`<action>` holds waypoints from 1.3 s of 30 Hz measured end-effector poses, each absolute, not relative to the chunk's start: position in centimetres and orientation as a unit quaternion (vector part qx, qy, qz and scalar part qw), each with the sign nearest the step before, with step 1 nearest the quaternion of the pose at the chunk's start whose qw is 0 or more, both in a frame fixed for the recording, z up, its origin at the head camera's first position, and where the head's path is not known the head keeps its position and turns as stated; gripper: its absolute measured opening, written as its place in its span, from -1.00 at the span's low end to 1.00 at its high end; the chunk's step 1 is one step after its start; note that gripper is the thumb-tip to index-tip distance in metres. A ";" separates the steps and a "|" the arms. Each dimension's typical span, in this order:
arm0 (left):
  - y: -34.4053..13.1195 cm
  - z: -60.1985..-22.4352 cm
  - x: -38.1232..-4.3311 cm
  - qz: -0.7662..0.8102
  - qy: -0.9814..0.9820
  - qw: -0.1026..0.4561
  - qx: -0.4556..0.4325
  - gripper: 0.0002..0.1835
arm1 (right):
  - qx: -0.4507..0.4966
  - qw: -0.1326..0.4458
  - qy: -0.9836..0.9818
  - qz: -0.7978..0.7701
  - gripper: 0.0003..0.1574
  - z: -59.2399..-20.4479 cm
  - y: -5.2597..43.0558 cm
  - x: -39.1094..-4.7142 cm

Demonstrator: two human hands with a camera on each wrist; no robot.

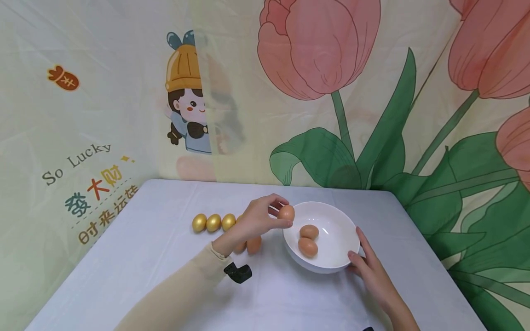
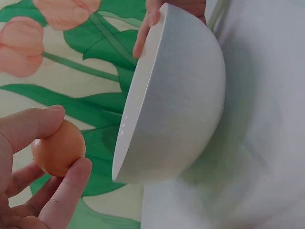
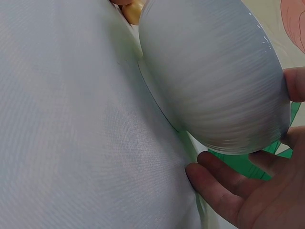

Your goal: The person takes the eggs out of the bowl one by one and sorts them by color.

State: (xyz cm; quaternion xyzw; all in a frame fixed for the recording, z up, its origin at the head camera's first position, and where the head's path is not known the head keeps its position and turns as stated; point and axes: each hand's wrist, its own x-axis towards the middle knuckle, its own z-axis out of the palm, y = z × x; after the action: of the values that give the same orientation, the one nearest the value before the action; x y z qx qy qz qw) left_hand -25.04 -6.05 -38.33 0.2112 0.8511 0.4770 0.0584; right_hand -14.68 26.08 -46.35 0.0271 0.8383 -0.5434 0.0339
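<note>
My left hand pinches a brown egg between thumb and fingers, at the left rim of a white bowl. In the left wrist view the held egg is apart from the bowl wall. Two brown eggs lie touching inside the bowl, left of its middle. On the bowl's right side, my right hand grips the rim, with its thumb at the edge. The right wrist view has that hand against the bowl's outer wall, two lower fingers off it.
A row of gold eggs stands on the white-covered table, left of the bowl. Brown eggs sit in front of them, partly hidden by my left wrist. Behind the table hangs a printed tulip cloth.
</note>
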 end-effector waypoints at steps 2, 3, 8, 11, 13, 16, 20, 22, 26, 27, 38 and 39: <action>-7.1 -38.2 -24.9 0.476 0.855 0.052 0.200 -0.42 | 0.028 0.033 0.838 -0.543 -0.01 -46.3 26.0 -14.6; -7.7 -38.1 -24.8 0.475 0.857 0.049 0.193 -0.42 | 0.028 0.033 0.839 -0.543 -0.01 -46.3 26.0 -14.6; -10.4 -38.2 -24.4 0.469 0.866 0.037 0.168 -0.43 | 0.038 0.041 0.836 -0.545 0.00 -46.2 25.9 -14.8; -11.9 -38.4 -24.3 0.466 0.870 0.034 0.156 -0.43 | 0.042 0.044 0.835 -0.547 0.00 -46.2 25.9 -14.9; -12.8 -38.6 -24.1 0.464 0.873 0.033 0.148 -0.43 | 0.040 0.044 0.834 -0.548 0.01 -46.3 25.9 -14.9; -14.1 -38.9 -23.8 0.458 0.879 0.032 0.132 -0.42 | 0.035 0.043 0.835 -0.548 0.02 -46.4 26.0 -14.9; -16.0 -39.6 -23.5 0.450 0.885 0.027 0.114 -0.43 | 0.035 0.038 0.836 -0.547 0.00 -46.5 26.0 -14.9; -17.0 -40.0 -23.5 0.445 0.888 0.022 0.111 -0.44 | 0.037 0.038 0.837 -0.545 0.00 -46.5 26.0 -14.9; -18.7 -41.0 -23.4 0.441 0.891 0.018 0.112 -0.43 | 0.037 0.042 0.838 -0.543 0.01 -46.5 26.1 -15.0; -19.0 -41.2 -23.3 0.441 0.891 0.018 0.111 -0.42 | 0.036 0.043 0.837 -0.544 0.01 -46.5 26.1 -15.0; -21.0 -43.5 -22.6 0.430 0.897 0.021 0.101 -0.37 | 0.041 0.047 0.835 -0.547 0.01 -46.6 26.1 -15.1; -21.1 -43.8 -22.6 0.431 0.897 0.023 0.097 -0.37 | 0.041 0.046 0.835 -0.547 0.01 -46.5 26.1 -15.1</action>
State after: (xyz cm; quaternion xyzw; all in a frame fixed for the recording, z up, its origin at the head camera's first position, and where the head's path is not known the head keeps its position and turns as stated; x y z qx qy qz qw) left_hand -22.57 -21.14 -43.81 0.0968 0.8970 0.4308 0.0226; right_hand -15.12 26.15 -46.53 0.0412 0.8352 -0.5465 0.0463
